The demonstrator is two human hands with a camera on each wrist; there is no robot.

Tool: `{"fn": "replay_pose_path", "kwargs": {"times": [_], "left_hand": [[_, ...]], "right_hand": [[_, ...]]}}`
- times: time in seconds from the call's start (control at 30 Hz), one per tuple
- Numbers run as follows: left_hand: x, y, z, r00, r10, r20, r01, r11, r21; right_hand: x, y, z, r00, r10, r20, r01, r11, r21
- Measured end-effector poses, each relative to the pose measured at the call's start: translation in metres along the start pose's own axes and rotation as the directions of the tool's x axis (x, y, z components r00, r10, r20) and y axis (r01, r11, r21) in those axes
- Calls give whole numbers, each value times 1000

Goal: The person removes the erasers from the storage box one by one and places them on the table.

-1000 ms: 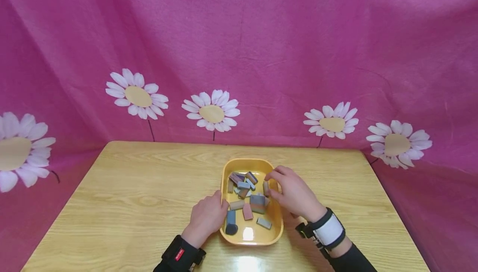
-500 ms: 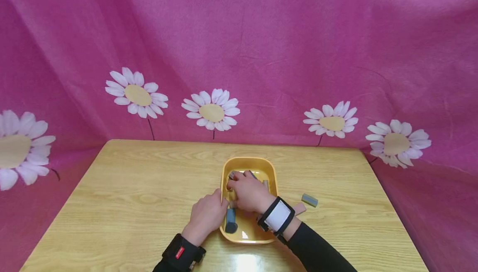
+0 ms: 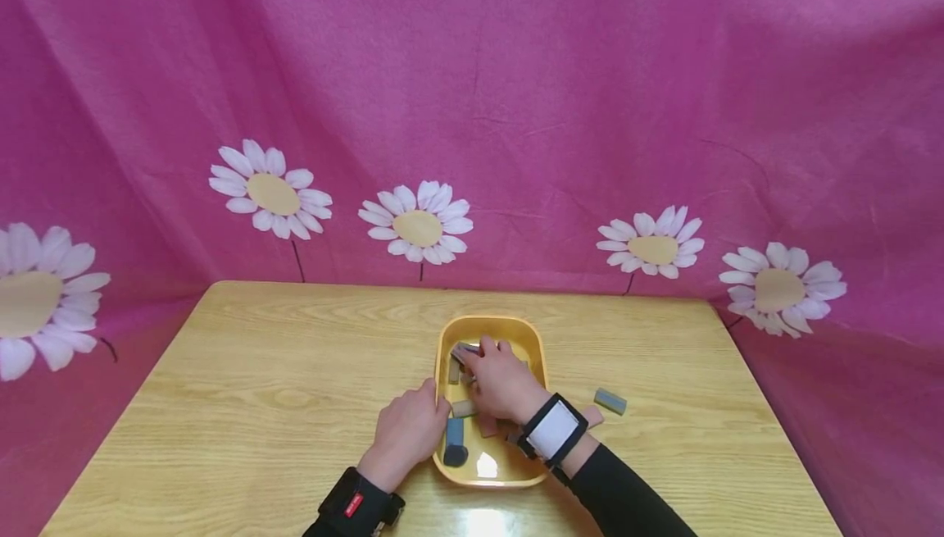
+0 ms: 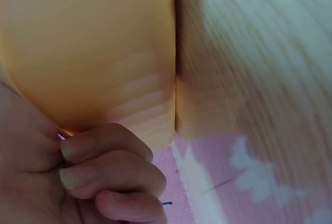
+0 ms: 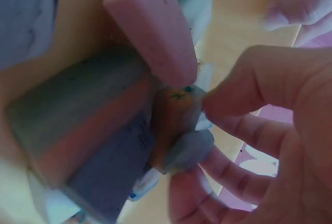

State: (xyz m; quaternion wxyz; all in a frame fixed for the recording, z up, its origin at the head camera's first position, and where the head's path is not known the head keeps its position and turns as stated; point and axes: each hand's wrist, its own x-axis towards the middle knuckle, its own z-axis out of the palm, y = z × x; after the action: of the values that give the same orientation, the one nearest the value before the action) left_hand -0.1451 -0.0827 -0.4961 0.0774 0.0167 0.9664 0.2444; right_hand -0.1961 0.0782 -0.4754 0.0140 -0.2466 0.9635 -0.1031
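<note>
Nearest us, a black strap (image 3: 361,502) circles the left wrist and a white-topped band (image 3: 553,432) the right, where a black sleeve (image 3: 627,496) begins. The left hand (image 3: 411,429) has its grip clamped on the left wall of a yellow tray (image 3: 509,471), fingers folded outside. In the tray's near left corner we find a dark round block (image 3: 456,456) against a blue block (image 3: 454,430); just beyond lie a red-pink block (image 3: 487,425) and a tan block (image 3: 465,408). The right hand (image 3: 509,385) reaches into the tray, its fingers bent about a brown block (image 5: 174,112) and a small grey block (image 5: 189,149); we cannot tell whether this grip is clamped on either. Right of the tray, on the bench (image 3: 310,389), we see a pale pink block (image 3: 592,416), then a green-grey block (image 3: 610,402). At the back hangs a pink cloth (image 3: 516,111) with white daisies (image 3: 418,228).
</note>
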Motion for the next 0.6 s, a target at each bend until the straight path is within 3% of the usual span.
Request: {"fn": "replay_pose_path", "kwargs": {"times": [0.13,0.27,0.47,0.6], "left_hand": [[-1,0,0,1000,-7,7,7,1000,3],[-1,0,2,1000,-7,13,7,1000,-1],[-1,2,3,1000,0,17,0,1000,-15],[-2,2,1,1000,-4,13,5,1000,-12]], "right_hand": [[-6,6,1,1000,1,-28,0,999,37],[-14,10,-11,992,5,-129,7,996,89],[-22,35,-48,942,88,-325,-46,990,134],[-30,73,-61,915,180,-360,-137,980,143]]}}
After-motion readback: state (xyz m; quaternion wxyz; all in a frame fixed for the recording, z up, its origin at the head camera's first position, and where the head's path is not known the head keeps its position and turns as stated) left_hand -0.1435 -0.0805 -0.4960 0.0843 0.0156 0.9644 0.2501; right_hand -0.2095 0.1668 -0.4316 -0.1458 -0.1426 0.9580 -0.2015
